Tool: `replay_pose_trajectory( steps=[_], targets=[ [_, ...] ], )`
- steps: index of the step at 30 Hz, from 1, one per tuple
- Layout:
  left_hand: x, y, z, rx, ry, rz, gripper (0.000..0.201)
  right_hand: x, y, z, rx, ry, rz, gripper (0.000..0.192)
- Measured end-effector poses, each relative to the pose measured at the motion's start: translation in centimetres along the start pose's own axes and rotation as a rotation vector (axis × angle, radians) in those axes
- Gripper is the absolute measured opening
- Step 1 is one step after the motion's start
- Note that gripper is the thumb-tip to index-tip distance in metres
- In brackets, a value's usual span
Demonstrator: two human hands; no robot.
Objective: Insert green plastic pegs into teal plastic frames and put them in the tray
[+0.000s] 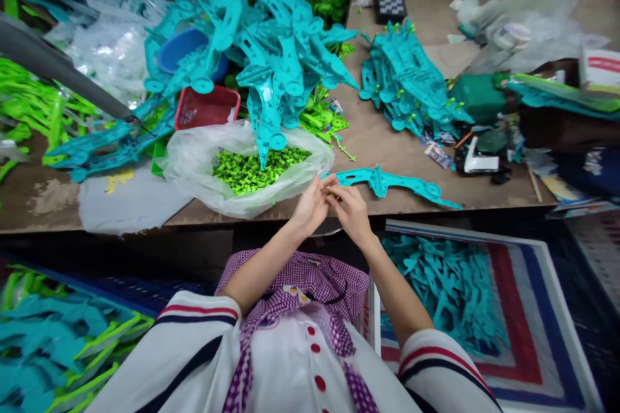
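My left hand [311,208] and my right hand [352,211] meet at the table's front edge. The left is turned partly palm up, its fingers drawn together; the fingers of the right are pinched against it. Whatever sits between the fingertips is too small to make out. Right behind them lies a long turquoise plastic part [404,184], its left end running behind my fingers. Beside my left hand a clear plastic bag [188,171] stands open, full of small green plastic pieces [256,174].
A high heap of turquoise parts [281,39] rises behind the bag, beside a red basket [208,106]. Another turquoise stack [411,80] stands at back right. A grey rod [62,64] slants in from the left. Below are a lined crate [533,310] and more parts [53,342].
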State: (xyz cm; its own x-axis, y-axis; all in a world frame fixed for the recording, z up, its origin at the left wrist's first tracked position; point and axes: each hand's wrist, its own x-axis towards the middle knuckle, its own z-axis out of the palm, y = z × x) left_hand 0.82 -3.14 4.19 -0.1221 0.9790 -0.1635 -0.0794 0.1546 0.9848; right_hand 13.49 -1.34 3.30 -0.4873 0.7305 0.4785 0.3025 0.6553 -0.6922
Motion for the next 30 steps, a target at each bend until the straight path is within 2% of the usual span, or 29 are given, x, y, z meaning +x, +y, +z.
replay_pose_trajectory(
  steps=[3,5,7,9,11,13,17,20,23,27,30],
  targets=[
    [2.4,1.8,1.7,0.013,-0.069,0.027,0.078,2.2,1.0,-2.5,-0.048,0.024,-0.005,0.022],
    [3.5,2.3,2.5,0.080,-0.092,0.095,0.072,3.2,2.4,-4.8,-0.052,0.066,0.037,0.023],
    [3.8,2.1,3.4,0.210,-0.080,0.214,0.058,3.0,4.1,-7.2,0.004,0.225,0.166,0.028],
    [3.8,1.5,4.4,0.389,-0.105,0.371,0.047,1.6,6.0,-9.0,0.104,0.458,0.341,0.032],
    [4.1,0.8,5.5,0.604,-0.206,0.523,0.042,-0.6,8.0,-10.2,0.196,0.620,0.497,0.034],
    [5.3,0.1,6.7,0.834,-0.306,0.615,0.040,-2.8,9.8,-11.2,0.231,0.671,0.597,0.037],
    [9.2,-1.0,8.0,1.186,-0.311,0.586,0.042,-5.6,13.2,-14.3,0.197,0.731,0.669,0.045],
    [10.9,-1.8,7.7,1.252,-0.327,0.554,0.039,-6.1,15.3,-17.4,0.091,0.717,0.663,0.045],
    [11.0,-2.2,7.2,1.282,-0.300,0.579,0.038,-5.8,17.1,-19.5,-0.190,0.558,0.569,0.038],
    [10.6,-2.2,7.0,1.305,-0.302,0.561,0.041,-5.5,19.0,-20.0,-0.383,0.308,0.510,0.036],
    [10.8,-2.0,7.1,1.310,-0.322,0.551,0.041,-6.1,19.7,-19.8,-0.385,0.329,0.530,0.035]
  ],
)
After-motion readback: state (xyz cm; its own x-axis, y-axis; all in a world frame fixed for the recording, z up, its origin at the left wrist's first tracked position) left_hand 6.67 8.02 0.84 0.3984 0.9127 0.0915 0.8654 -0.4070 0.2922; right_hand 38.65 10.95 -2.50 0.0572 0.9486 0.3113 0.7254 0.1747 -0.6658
